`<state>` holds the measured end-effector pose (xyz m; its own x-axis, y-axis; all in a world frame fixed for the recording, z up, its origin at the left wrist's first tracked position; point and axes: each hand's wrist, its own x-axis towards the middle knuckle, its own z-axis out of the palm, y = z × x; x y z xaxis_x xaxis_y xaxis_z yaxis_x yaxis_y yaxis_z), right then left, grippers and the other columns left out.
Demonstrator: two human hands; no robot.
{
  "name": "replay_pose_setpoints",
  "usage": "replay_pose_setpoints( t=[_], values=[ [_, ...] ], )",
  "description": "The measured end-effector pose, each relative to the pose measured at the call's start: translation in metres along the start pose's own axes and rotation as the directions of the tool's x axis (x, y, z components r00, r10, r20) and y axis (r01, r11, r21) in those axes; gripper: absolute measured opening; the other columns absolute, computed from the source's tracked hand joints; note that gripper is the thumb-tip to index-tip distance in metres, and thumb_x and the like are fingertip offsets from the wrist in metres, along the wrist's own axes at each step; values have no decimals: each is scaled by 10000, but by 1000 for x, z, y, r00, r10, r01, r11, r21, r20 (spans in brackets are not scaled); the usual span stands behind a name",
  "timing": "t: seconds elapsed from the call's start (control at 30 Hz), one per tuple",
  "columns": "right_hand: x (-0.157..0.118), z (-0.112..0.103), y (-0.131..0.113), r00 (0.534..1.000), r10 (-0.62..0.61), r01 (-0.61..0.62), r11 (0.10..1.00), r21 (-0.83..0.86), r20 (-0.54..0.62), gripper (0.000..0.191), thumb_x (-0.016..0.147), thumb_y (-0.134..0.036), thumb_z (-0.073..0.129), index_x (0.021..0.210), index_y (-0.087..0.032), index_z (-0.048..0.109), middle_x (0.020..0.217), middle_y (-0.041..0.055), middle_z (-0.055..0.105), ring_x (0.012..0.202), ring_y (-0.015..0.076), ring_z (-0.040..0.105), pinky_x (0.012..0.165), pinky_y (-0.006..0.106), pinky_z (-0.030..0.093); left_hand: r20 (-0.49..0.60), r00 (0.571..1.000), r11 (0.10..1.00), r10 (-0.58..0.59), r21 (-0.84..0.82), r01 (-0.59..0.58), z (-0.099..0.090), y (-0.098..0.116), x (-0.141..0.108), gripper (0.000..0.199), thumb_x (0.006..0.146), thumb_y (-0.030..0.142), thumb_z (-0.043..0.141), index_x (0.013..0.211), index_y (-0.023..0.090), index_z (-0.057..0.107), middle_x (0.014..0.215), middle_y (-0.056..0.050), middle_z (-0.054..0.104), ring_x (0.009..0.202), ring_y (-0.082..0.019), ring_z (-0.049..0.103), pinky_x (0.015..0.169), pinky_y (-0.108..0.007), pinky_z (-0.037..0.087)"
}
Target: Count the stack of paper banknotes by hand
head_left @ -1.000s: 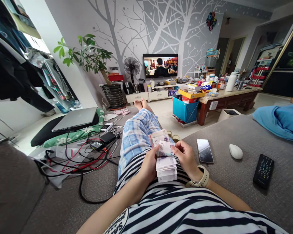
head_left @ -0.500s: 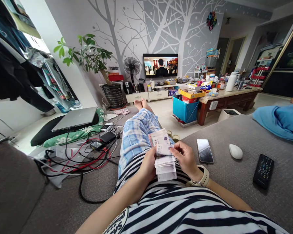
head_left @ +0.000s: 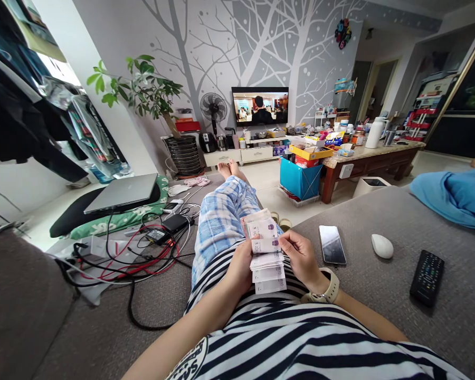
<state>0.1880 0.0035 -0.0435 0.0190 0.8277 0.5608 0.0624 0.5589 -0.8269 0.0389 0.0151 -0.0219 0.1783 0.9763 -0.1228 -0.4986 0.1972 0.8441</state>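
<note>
A bundle of pale banknotes [head_left: 268, 273] lies fanned out over my lap, some notes standing up above my fingers and others folded down toward my belly. My left hand [head_left: 241, 266] is closed on the left side of the bundle. On the right, my right hand [head_left: 301, 256] pinches the edge of an upper note with thumb and forefinger, and a watch with a light strap [head_left: 332, 285] is on that wrist. A reddish edge shows behind the upper notes. How many notes there are cannot be made out.
On the grey sofa at right lie a phone [head_left: 332, 245], a white mouse [head_left: 382, 246] and a black remote control [head_left: 427, 278]. Tangled cables [head_left: 142, 258] and a laptop [head_left: 122, 192] are at left. A blue box [head_left: 300, 179] stands by the crowded table [head_left: 404, 150].
My right hand has shifted slightly, its thumb and forefinger now at the upper note's right edge rather than over its face. The left hand keeps its hold.
</note>
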Motion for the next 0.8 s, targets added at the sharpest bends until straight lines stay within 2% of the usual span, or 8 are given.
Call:
replay_pose_setpoints(
  t=[0.13,0.33,0.5,0.63,0.8],
  values=[
    [0,0,1,1000,-21,22,999,40,-11,377,974,-434,524,693,-196,607,673,12,614,626,160,517,633,284,405,-52,999,1000,10,22,-9,2,2,-2,279,663,300,766,850,94,740,831,-99,775,750,-224,699,717,-304,527],
    [4,2,11,979,90,-89,996,16,-181,349,867,-492,659,705,-207,539,626,-34,493,579,137,446,564,259,374,-69,997,1000,-17,11,18,2,1,-3,213,652,225,761,825,103,729,824,-92,774,651,-183,673,663,-290,522],
    [5,2,16,979,141,-147,989,-27,-144,323,863,-483,656,733,-205,555,638,-34,497,600,140,450,568,254,367,-52,998,1000,-20,-4,20,0,-1,-3,205,648,180,759,839,114,725,690,-45,736,607,-168,659,656,-279,531],
    [4,1,16,985,118,-128,989,-73,-126,330,892,-463,620,696,-208,549,611,-33,481,591,145,437,559,261,346,-54,998,1000,-19,-8,19,2,-1,-2,217,697,235,752,871,107,726,777,-83,764,706,-211,705,705,-304,554],
    [2,1,13,989,89,-94,995,-41,-118,328,893,-465,622,699,-211,547,616,-32,488,586,146,442,559,262,358,-66,997,996,-40,-82,34,5,-1,0,236,779,250,670,939,84,721,924,-133,779,870,-257,733,800,-334,568]
  ],
)
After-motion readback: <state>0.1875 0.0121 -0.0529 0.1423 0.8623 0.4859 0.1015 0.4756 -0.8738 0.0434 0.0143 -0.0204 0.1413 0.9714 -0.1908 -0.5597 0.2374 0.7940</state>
